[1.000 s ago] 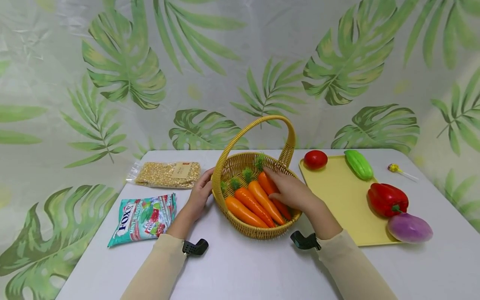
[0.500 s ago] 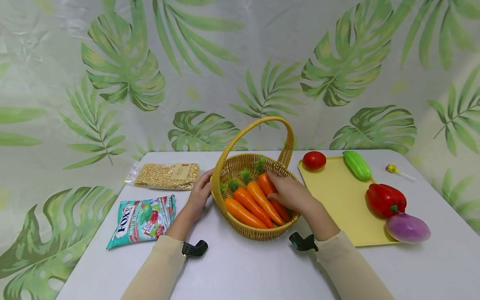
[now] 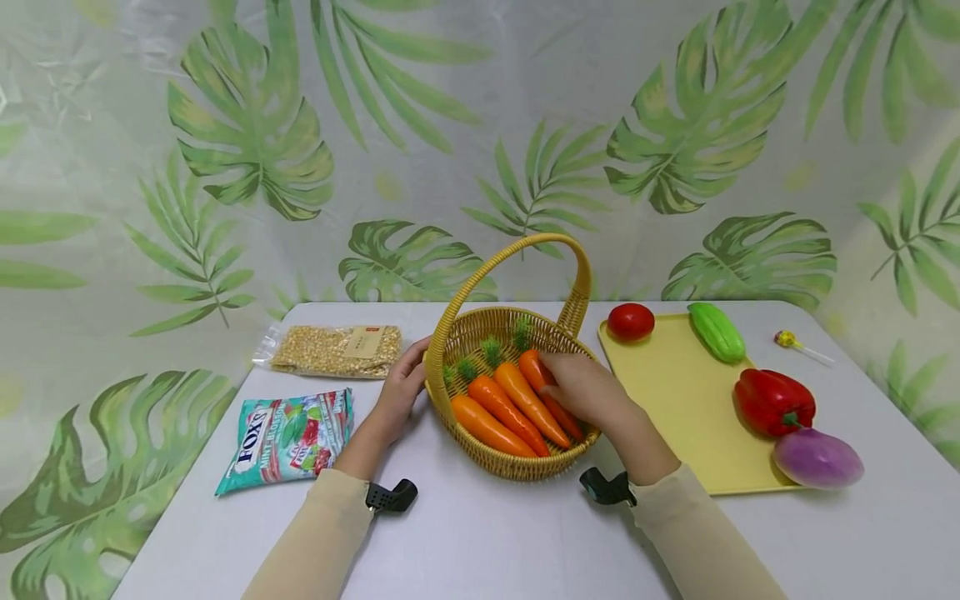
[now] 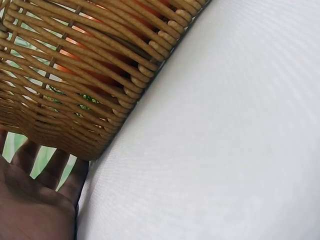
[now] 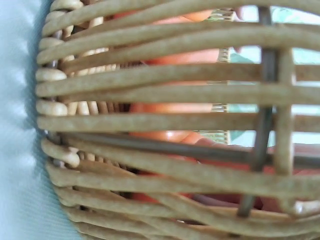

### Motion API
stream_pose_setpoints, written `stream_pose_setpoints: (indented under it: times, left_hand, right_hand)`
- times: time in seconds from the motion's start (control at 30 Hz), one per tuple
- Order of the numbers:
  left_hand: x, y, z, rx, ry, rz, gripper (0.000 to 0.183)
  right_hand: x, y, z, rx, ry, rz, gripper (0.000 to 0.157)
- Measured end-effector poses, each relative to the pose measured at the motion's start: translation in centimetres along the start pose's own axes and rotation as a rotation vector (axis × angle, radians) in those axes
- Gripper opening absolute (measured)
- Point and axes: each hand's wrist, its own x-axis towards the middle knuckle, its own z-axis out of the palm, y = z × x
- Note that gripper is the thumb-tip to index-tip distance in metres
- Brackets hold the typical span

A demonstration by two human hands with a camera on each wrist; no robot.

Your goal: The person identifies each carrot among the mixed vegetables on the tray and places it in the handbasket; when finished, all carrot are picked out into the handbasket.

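Observation:
A yellow wicker basket with a tall arched handle stands mid-table, holding several orange carrots with green tufts. My left hand rests against the basket's left side; in the left wrist view its fingers reach fairly straight along the woven wall, the tips hidden behind it. Inside the basket, my right hand grips the rightmost carrot, thumb on the near side and fingers curled over it, partly out of sight. Basket weave fills the right wrist view, with carrots and part of the hand showing through the gaps.
To the left lie a bag of yellow grains and a teal candy bag. On the right, a yellow tray bears a tomato, a green vegetable, a red pepper and an eggplant. A lollipop lies beyond.
My right hand's fingers have curled around the rightmost carrot, where they lay more outstretched before. The left hand and the basket stay in place.

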Motion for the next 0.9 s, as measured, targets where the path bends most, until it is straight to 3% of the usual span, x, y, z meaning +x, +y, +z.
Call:
stream_pose_setpoints:
  times: [0.2, 0.53, 0.77, 0.9]
  left_hand:
    - [0.0, -0.2, 0.0, -0.009, 0.003, -0.012, 0.042]
    - [0.1, -0.3, 0.0, 0.005, -0.004, 0.001, 0.043]
    - [0.0, -0.1, 0.0, 0.007, 0.007, -0.01, 0.042]
    - [0.1, 0.6, 0.2, 0.083, 0.047, -0.024, 0.042]
  right_hand:
    - [0.0, 0.1, 0.2, -0.009, 0.029, -0.014, 0.025]
    - [-0.2, 0.4, 0.3, 0.011, 0.133, -0.029, 0.039]
    - [-0.4, 0.5, 0.3, 0.069, 0.219, -0.053, 0.035]
    - [-0.4, 1.2, -0.2, 0.095, 0.263, -0.087, 0.032]
